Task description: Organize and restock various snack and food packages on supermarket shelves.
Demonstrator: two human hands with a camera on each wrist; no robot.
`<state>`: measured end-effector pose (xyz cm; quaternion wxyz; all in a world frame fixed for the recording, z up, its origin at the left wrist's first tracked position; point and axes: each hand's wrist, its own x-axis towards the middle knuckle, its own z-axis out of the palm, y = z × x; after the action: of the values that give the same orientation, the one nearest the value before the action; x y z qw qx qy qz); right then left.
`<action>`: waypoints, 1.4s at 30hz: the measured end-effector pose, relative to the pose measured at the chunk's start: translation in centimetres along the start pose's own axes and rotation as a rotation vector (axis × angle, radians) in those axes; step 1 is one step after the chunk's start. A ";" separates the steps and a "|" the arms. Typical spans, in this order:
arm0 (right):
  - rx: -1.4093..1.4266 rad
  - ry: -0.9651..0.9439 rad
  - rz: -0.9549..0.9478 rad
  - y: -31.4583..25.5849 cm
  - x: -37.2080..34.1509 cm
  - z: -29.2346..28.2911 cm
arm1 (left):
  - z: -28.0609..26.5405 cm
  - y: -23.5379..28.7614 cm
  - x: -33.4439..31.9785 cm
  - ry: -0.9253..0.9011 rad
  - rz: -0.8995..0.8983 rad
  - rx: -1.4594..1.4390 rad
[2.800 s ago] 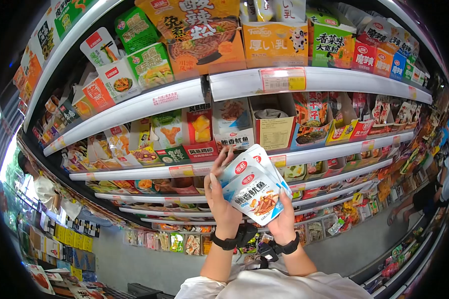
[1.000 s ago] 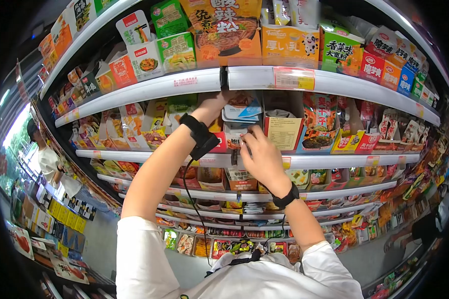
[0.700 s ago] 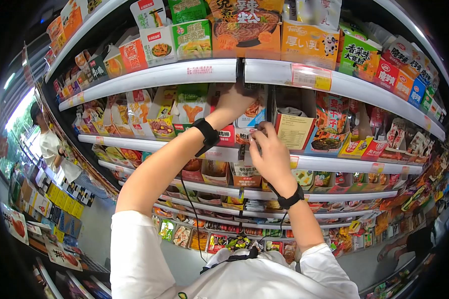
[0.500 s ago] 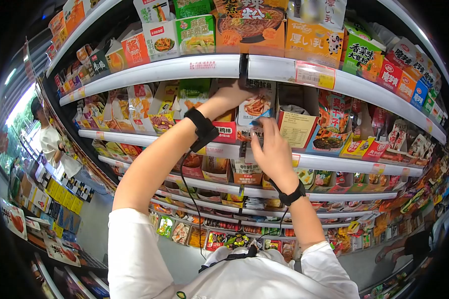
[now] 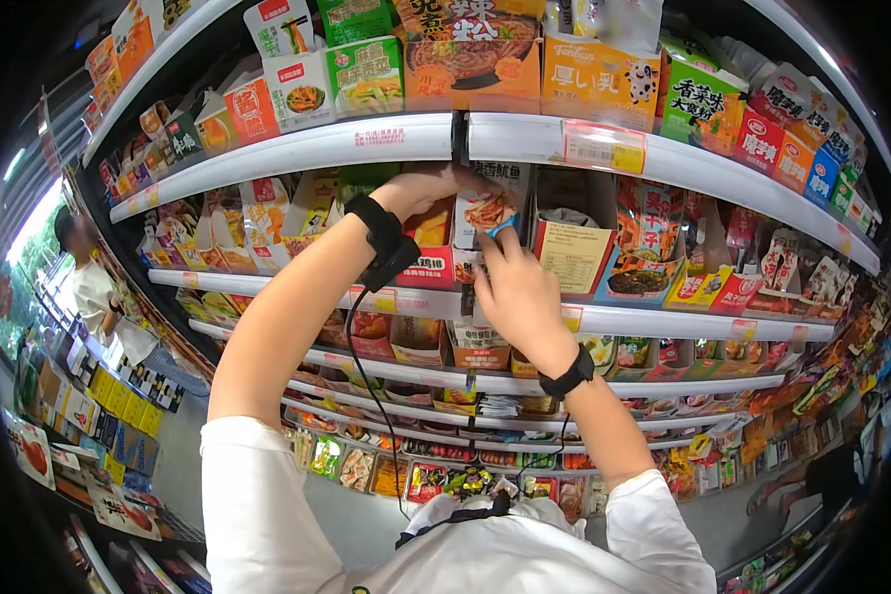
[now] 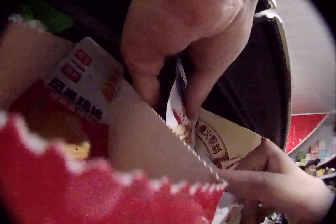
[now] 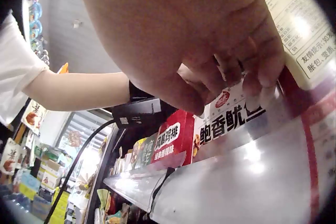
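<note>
In the head view my left hand [image 5: 429, 188] reaches in beneath the upper shelf's edge. It pinches a white squid snack pouch [image 6: 178, 111] between thumb and fingers in the left wrist view, beside a red-fronted box. The pouch front, with a food picture and blue lower corner, shows just right of this hand. My right hand [image 5: 522, 302] is at the front of the squid snacks' cardboard display box [image 7: 228, 124]. Its bent fingers reach the pouch's lower corner, and its thumb is low at the box front. Whether this hand grips anything, I cannot tell.
A red chicken-cutlet box [image 7: 170, 134] adjoins on the left, and an opened cardboard box [image 5: 572, 259] stands on the right. The white upper shelf edge [image 5: 554, 144] runs close above my hands. A person [image 5: 94, 292] stands at far left.
At first both hands held fanned squid pouches before the shelf. Since then they have moved up to the display box, and the pouches went in there. Lately my right fingers have shifted on the pouch's lower corner.
</note>
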<state>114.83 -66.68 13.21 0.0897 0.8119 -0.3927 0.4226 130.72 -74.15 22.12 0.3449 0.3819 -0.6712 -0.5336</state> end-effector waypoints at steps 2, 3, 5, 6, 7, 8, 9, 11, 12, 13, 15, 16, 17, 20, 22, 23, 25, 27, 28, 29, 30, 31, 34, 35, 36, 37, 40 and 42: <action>-0.013 0.010 -0.009 -0.1 0.0 0.2 | 0.3 -0.6 0.6 0.044 0.149 -0.032; -0.043 -0.006 -0.009 -0.2 0.1 0.3 | 0.2 -0.9 0.6 0.047 0.147 -0.033; -0.071 -0.021 -0.016 -0.3 0.1 0.4 | 1.9 1.2 -1.3 0.160 0.099 0.120; -0.106 0.002 -0.032 -0.3 0.1 0.5 | 1.8 1.4 -1.6 0.167 0.099 0.120; -0.141 0.024 -0.047 -0.4 0.1 0.6 | 1.6 1.6 -1.9 0.179 0.112 0.156; -0.138 0.022 -0.052 -0.4 0.1 0.6 | 1.5 1.8 -2.1 0.190 0.123 0.191; -0.138 0.024 -0.050 -0.3 0.0 0.7 | 1.3 1.9 -2.4 0.200 0.135 0.225; -0.140 0.025 -0.047 -0.3 0.0 0.8 | 1.1 2.1 -2.6 0.212 0.159 0.293; -0.126 0.008 -0.038 -0.3 0.0 0.7 | 1.0 2.2 -2.6 0.215 0.171 0.327; -0.112 -0.008 -0.028 -0.3 -0.1 0.7 | 0.9 2.3 -2.6 0.217 0.183 0.360; -0.106 -0.012 -0.030 -0.2 -0.1 0.7 | 0.8 2.5 -2.4 0.221 0.210 0.429; -0.097 -0.014 -0.033 -0.2 0.0 0.6 | 0.7 2.7 -2.3 0.222 0.224 0.465; -0.101 -0.012 -0.030 -0.2 0.0 0.6 | 0.6 2.8 -2.1 0.223 0.238 0.501; -0.117 -0.031 -0.016 -0.4 0.0 0.5 | 0.5 3.0 -1.6 0.228 0.277 0.609; -0.132 -0.014 -0.022 -0.4 0.1 0.6 | 0.5 2.1 -1.0 0.256 0.218 0.598; -0.132 -0.015 -0.022 -0.4 0.0 0.6 | 0.4 1.7 -0.7 0.285 0.162 0.587; -0.137 0.000 -0.038 -0.4 -0.1 0.7 | 0.2 2.0 -0.4 0.253 0.130 0.688; -0.135 -0.001 -0.045 -0.2 -0.1 0.8 | 0.7 2.4 -0.6 0.222 0.095 0.790; -0.134 -0.003 -0.052 -0.2 -0.1 0.8 | 1.2 2.3 -0.7 0.262 0.040 0.848; -0.133 -0.002 -0.053 -0.3 -0.1 0.8 | 1.5 2.3 -0.7 0.303 -0.016 0.906; -0.136 -0.003 -0.049 -0.4 -0.1 0.7 | 1.4 2.2 -0.6 0.304 -0.015 0.908; -0.139 -0.004 -0.044 -0.4 -0.1 0.6 | 1.7 2.4 -0.7 0.243 0.009 1.057; -0.130 -0.008 -0.041 -0.4 -0.1 0.7 | 1.6 2.5 -1.0 0.128 0.018 1.098; -0.130 -0.008 -0.041 -0.4 -0.1 0.6 | 1.4 2.2 -0.6 0.129 0.048 1.112; -0.126 -0.003 -0.046 -0.4 -0.1 0.6 | 1.1 1.9 -0.3 0.129 0.079 1.127; -0.122 0.000 -0.052 -0.4 -0.2 0.6 | 1.4 2.2 -0.6 0.129 0.078 1.127; -0.126 -0.008 -0.045 -0.4 -0.2 0.6 | 2.3 2.9 -1.4 0.142 0.034 1.152; -0.153 0.012 -0.057 -0.3 -0.2 0.7 | 2.8 3.2 -1.8 0.209 -0.026 1.209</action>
<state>115.43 -66.70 12.64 0.1661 0.8111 -0.3999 0.3933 128.69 -70.91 24.65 0.1246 0.5683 -0.8131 -0.0221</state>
